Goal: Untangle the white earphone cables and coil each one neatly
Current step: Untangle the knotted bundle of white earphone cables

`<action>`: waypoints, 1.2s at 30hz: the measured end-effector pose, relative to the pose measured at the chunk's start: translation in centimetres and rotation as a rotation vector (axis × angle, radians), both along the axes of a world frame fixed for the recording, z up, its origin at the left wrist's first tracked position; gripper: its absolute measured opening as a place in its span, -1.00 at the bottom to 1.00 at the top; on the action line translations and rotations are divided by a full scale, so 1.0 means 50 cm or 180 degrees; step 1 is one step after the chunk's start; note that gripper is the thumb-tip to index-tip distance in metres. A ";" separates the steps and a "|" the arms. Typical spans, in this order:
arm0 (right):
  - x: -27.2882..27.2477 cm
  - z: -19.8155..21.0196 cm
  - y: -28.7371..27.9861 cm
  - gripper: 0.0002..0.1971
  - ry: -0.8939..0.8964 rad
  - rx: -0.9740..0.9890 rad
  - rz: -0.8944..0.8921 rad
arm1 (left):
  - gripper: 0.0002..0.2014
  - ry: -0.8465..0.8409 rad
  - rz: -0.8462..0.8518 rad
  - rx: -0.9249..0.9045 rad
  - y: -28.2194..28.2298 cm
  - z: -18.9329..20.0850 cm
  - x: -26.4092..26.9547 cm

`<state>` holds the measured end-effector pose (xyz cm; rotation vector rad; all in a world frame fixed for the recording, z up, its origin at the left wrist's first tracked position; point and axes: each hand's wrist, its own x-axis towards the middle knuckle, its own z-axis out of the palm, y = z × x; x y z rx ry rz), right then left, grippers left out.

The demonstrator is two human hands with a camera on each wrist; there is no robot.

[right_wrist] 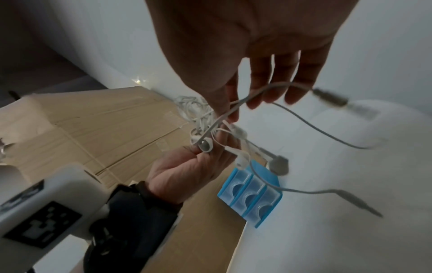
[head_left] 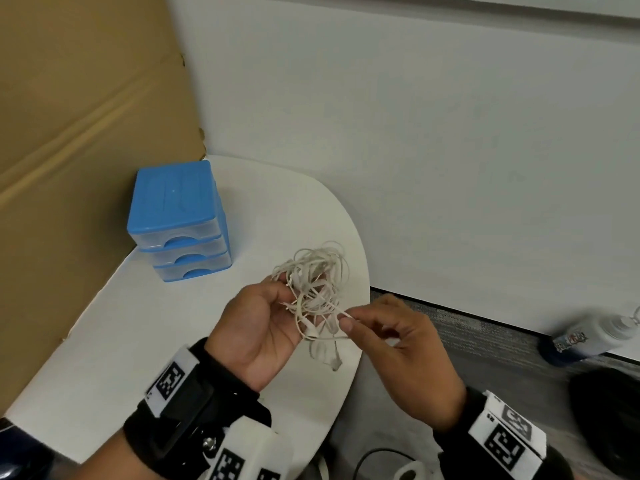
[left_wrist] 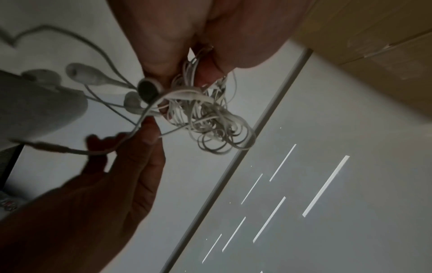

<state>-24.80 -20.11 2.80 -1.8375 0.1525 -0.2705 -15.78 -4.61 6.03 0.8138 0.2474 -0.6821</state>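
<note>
Early untangling: earphone cables held as one knot above the white table.

The left hand curls its fingers round the bundle, anchoring it in the air; just beside it, the right hand pinches one strand at the knot's near edge, probably to draw it free. Earbuds dangle below the left fingers.

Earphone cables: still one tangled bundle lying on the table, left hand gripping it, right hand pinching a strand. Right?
Not quite. The earphone cables are held up above the table, as the head view shows. The left hand grips them; the right hand pinches a strand.
</note>
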 end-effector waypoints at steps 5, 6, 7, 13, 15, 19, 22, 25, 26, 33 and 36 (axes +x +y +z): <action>-0.001 0.008 -0.012 -0.88 -0.0083 -0.0429 -0.0265 | -0.62 -0.0001 -0.0028 -0.0336 0.013 0.004 0.003; -0.002 0.013 -0.014 -0.87 -0.0100 -0.0434 -0.0192 | -0.66 -0.0044 -0.0047 -0.0358 0.015 0.008 0.001; -0.002 0.018 -0.014 -0.85 -0.0097 -0.0433 -0.0055 | -0.70 -0.0079 -0.0060 -0.0331 0.015 0.013 0.000; -0.006 0.034 0.001 -0.90 -0.0068 0.0448 0.0268 | -0.85 -0.0369 0.0037 0.0160 0.001 0.016 -0.006; -0.004 0.028 0.000 -0.90 -0.0128 0.0472 0.0216 | -0.76 -0.0456 0.0057 0.0214 -0.002 0.015 -0.010; 0.000 0.019 -0.008 -0.94 -0.0160 0.0237 0.0001 | -0.53 -0.0525 0.0077 0.0151 -0.007 0.014 -0.021; 0.005 0.006 -0.020 -0.93 0.0038 0.0169 -0.0151 | -0.54 -0.0678 -0.0023 0.0185 -0.009 0.011 -0.027; 0.007 0.006 -0.022 -0.88 0.0183 0.0186 -0.0042 | -0.67 -0.0930 -0.0121 0.0349 -0.011 0.007 -0.032; 0.007 0.011 -0.019 -0.93 0.0189 0.0359 0.0005 | -0.68 -0.0991 -0.0112 0.0398 -0.011 0.006 -0.033; 0.006 0.024 -0.012 -0.92 0.0308 0.0970 0.0007 | -0.49 -0.1131 0.0049 0.0704 -0.017 -0.012 -0.035; 0.005 0.036 -0.011 -0.86 0.0195 0.1032 0.0128 | -0.35 -0.1148 0.0045 0.0677 -0.016 -0.017 -0.036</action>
